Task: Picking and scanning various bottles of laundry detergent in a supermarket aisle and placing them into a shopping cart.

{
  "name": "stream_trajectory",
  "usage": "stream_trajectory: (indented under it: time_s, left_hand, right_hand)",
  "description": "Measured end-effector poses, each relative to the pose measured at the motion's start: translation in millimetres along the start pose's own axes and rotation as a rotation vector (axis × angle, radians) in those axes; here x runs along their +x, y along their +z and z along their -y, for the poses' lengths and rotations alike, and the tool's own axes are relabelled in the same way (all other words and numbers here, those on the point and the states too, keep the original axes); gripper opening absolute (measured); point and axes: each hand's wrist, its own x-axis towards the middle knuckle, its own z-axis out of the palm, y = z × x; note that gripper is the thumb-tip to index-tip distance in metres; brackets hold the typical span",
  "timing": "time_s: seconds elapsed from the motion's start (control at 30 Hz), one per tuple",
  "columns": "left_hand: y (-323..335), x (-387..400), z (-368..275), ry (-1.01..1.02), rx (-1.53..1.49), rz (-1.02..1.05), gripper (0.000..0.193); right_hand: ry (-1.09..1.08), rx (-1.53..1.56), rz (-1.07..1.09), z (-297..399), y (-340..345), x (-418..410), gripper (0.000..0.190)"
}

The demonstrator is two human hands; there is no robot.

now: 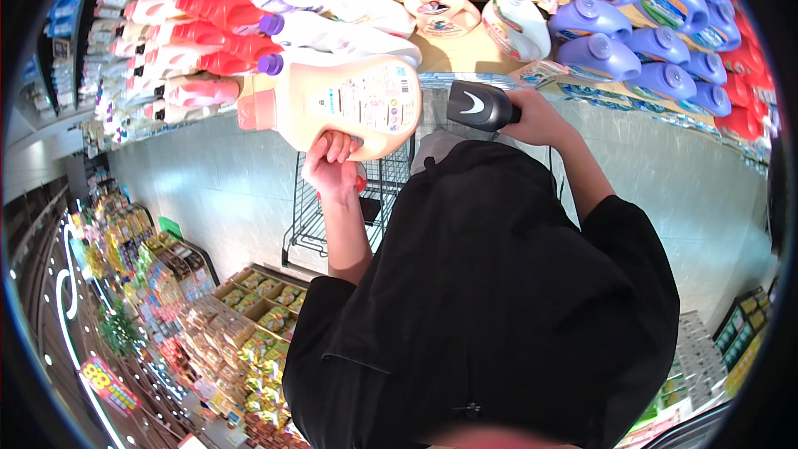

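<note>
My left hand point(332, 162) is closed around the handle of a large cream plastic detergent bottle point(349, 106). The bottle lies on its side in the air, its pink cap pointing left and its printed back label facing up. A black handheld barcode scanner point(477, 106) is gripped in my right hand point(537, 118), its head pointing left towards the bottle's base. Both hands are in front of the shelf edge, with a gap between bottle and scanner.
Shelves ahead hold purple bottles point(601, 56), red bottles point(218, 9) and white bottles point(349, 40). A black wire shopping cart point(305, 212) stands on the grey floor point(206, 174) below my left arm. Boxes of packaged goods point(262, 299) are behind at the left.
</note>
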Motion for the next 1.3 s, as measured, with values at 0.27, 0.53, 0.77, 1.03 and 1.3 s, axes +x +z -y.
stream_trajectory:
  time_s: [0.27, 0.53, 0.77, 1.03, 1.3]
  left_hand:
    - [53.4, 42.1, 44.6, -0.120, 0.240, -0.001, 0.021]
    - [55.8, 65.5, 152.8, -0.077, 0.699, -0.193, 0.014]
    - [-24.3, 108.7, 241.6, -0.185, 0.872, -0.205, 0.012]
    - [-16.0, 129.0, 285.8, 0.031, 1.166, -0.132, 0.023]
    - [-45.7, 127.3, 321.2, 0.252, 1.018, -0.287, 0.025]
  right_hand:
    - [-0.070, -0.102, -0.121, -27.7, -28.7, -19.2, 0.036]
    - [0.087, -0.105, -0.288, -61.1, -30.2, -61.0, 0.027]
    - [0.274, -0.146, -0.318, -51.1, -47.4, -103.1, 0.028]
    - [0.355, -0.167, -0.354, -55.5, -50.0, -122.2, 0.027]
    - [0.420, -0.180, -0.297, -55.5, -50.9, -115.3, 0.026]
